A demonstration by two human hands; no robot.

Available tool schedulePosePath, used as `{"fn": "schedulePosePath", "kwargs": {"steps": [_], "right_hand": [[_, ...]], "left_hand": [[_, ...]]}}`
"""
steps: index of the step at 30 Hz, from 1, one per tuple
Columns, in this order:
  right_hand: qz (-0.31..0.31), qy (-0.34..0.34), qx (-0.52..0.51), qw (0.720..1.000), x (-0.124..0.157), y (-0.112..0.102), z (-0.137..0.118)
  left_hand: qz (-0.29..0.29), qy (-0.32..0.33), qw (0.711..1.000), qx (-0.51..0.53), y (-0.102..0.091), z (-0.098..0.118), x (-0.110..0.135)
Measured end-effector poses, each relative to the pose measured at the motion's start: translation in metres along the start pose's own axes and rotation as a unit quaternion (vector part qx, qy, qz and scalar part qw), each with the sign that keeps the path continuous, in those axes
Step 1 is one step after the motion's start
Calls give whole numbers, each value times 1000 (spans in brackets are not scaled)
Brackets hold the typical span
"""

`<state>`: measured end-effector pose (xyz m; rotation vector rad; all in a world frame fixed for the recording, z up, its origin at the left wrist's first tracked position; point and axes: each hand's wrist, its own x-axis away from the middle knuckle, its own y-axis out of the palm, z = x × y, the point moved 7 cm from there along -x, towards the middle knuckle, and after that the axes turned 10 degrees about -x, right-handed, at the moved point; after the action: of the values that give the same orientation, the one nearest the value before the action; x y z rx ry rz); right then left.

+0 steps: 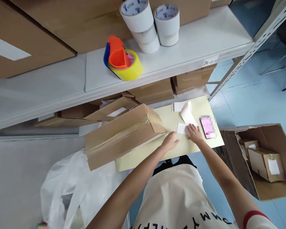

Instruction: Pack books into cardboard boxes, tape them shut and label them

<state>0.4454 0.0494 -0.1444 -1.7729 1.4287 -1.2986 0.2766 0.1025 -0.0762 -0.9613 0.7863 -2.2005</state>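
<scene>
Two bare hands reach out ahead of the body, near each other but apart.
The left arm angles inward, the left hand palm down, thumb spread from the extended fingers; the right arm slants inward too, the right hand flatter, fingers slightly fanned.

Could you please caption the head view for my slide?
Right hand on white paper, left hand near a cardboard box.

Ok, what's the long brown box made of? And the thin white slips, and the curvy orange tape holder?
The long brown box looks like dull cardboard: flat panels, folded edges. The thin white slips seem to be matt paper; one curls. The curvy orange tape holder is probably smooth plastic, going by its bright, moulded look.
</scene>
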Motion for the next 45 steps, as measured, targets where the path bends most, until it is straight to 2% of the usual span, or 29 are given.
{"fn": "schedulePosePath", "kwargs": {"steps": [2,6,10,13,21,24,27,30,34,38,42,45], "right_hand": [[15,-20,-8,1000,-1,0,1],[53,-57,-36,996,1,-9,-2],[77,-74,-61,992,10,-20,-3],[92,-80,-91,988,17,-28,-4],[109,-36,-220,969,13,-42,-8],[118,-40,-246,961,12,-53,-11],[121,-60,-214,967,17,-69,-19],[143,-69,-171,972,25,-87,-28],[212,-81,-179,957,34,-114,-35],[248,-116,-190,943,40,-134,-44],[294,-122,-159,935,46,-157,-57],[286,-128,-151,938,49,-173,-69]], "left_hand": [[-17,-64,997,32,14,-15,-20],[-14,-119,991,65,35,-31,-46],[14,-150,983,107,45,-37,-56],[37,-141,981,131,41,-33,-54],[85,-87,977,173,15,-14,-33],[129,-65,978,153,0,-6,-26],[178,-2,980,92,-19,12,-20],[181,45,982,39,-35,35,-13],[154,31,987,30,-58,55,0],[166,27,985,42,-86,66,13],[157,28,987,10,-95,65,18],[227,55,972,-12,-106,71,25]]}}
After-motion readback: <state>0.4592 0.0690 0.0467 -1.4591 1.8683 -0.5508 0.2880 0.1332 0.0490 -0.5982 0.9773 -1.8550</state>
